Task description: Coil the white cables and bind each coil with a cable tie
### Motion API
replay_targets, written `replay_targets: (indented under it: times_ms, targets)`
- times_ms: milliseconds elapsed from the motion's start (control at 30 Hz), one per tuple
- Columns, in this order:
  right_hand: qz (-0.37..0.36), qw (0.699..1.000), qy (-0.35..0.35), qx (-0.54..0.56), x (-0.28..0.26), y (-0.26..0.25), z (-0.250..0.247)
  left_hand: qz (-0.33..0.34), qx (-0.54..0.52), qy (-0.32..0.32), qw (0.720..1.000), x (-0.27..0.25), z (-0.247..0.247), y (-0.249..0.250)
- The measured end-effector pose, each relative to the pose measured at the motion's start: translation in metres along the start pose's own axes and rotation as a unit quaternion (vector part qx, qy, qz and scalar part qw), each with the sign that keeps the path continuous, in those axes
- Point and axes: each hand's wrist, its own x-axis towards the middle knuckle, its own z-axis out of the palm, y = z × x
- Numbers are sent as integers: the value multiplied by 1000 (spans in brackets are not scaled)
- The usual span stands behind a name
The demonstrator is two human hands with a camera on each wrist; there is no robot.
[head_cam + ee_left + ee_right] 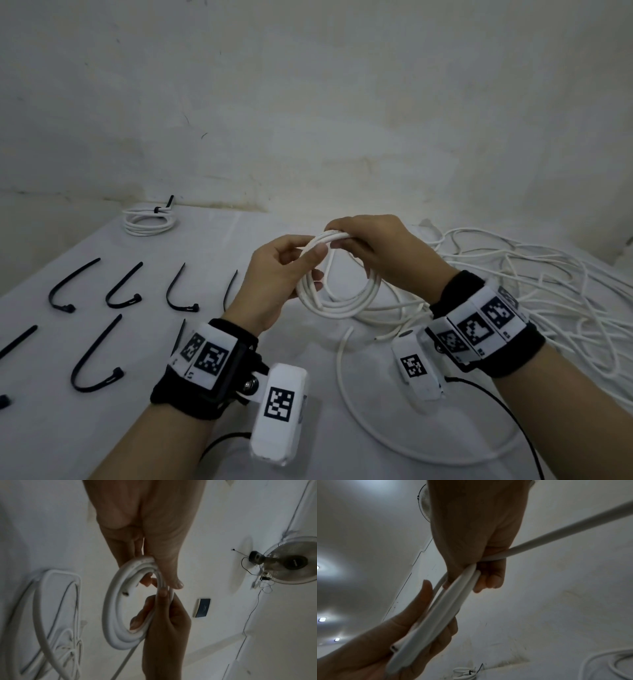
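Our left hand [274,274] curled its fingers round the top left of the coil [337,291], and our right hand [373,253] gripped the top just beside it. We held the coil up in the air, above the surface [308,445]. We think the cable was light but springy, so the rings could pop open. Holding where the rings bunch seemed best. Loose cables [513,281] lay to the right, cable ties [120,291] to the left.

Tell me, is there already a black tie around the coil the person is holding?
No, the coil held by the left hand and right hand is bare white, with no tie on it.
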Motion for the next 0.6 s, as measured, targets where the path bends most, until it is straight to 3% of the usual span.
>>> replay_targets:
  times_ms: [100,200,400,600]
  targets:
    - [7,1000,2,-7,1,1,3,14,3,43,999,0,1,-2]
    - [10,1000,0,-8,1,2,5,7,7,39,999,0,0,-4]
    - [8,1000,-4,-15,0,5,4,6,52,-76,996,1,-3,-3]
    - [-14,999,-27,-34,1,2,10,-79,-36,-127,988,-3,5,1]
